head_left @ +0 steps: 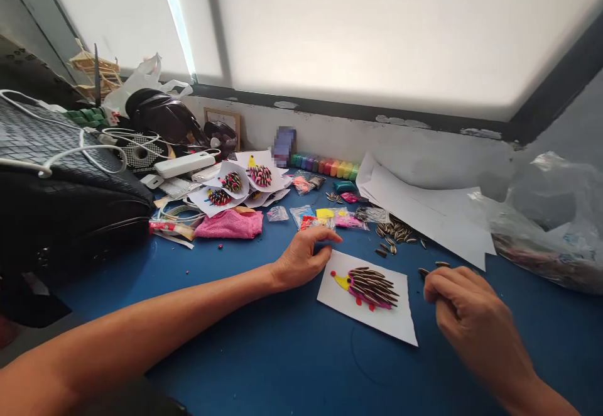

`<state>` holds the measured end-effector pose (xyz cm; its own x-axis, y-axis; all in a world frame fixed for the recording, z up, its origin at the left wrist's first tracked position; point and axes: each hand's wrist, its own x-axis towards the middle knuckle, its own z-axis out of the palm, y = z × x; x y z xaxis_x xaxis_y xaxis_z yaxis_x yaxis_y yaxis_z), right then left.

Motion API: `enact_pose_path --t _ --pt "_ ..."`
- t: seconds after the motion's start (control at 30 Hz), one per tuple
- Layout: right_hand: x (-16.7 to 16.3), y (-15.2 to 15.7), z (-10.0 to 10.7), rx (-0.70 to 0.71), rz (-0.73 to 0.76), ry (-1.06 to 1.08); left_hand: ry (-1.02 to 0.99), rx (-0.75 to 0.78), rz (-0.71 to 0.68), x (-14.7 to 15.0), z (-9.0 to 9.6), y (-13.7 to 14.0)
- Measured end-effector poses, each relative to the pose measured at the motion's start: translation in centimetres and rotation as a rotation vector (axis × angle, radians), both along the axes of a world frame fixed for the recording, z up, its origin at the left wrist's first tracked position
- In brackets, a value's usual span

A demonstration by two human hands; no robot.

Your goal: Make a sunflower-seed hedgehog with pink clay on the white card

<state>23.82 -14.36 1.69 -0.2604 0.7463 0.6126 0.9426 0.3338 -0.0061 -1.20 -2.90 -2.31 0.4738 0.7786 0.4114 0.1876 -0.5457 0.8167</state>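
A white card (330, 290) lies on the blue table, bearing a hedgehog figure (372, 287) with a yellow face, red nose and feet, pink body edge and striped sunflower seeds as spines. My left hand (301, 257) rests at the card's upper left corner, thumb and fingers curved apart with nothing between them. To the right of the card, my right hand (471, 309) is pinched, and a sunflower seed (423, 273) sticks out at its fingertips. Another seed (443, 264) lies just behind that hand. Beyond the card is a pile of sunflower seeds (400, 232).
Small bags of coloured clay (325, 215) and a row of colourful tubs (330, 168) stand behind. Finished hedgehog cards (230, 183), a pink cloth (230, 224) and a black bag (80, 196) occupy the left. White paper sheets (424, 205) and a plastic bag (556, 234) lie right.
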Motion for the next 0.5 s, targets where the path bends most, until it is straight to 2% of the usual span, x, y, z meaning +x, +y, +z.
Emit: enact_pose_path --t 0.33,0.5 --pt "0.1 0.3 -0.5 0.033 0.063 -0.073 -0.052 -0.113 -0.029 -0.1 -0.1 0.6" --pt "1.3 0.8 -1.0 0.097 0.018 -0.089 -0.088 -0.125 -0.012 -0.4 0.2 0.6"
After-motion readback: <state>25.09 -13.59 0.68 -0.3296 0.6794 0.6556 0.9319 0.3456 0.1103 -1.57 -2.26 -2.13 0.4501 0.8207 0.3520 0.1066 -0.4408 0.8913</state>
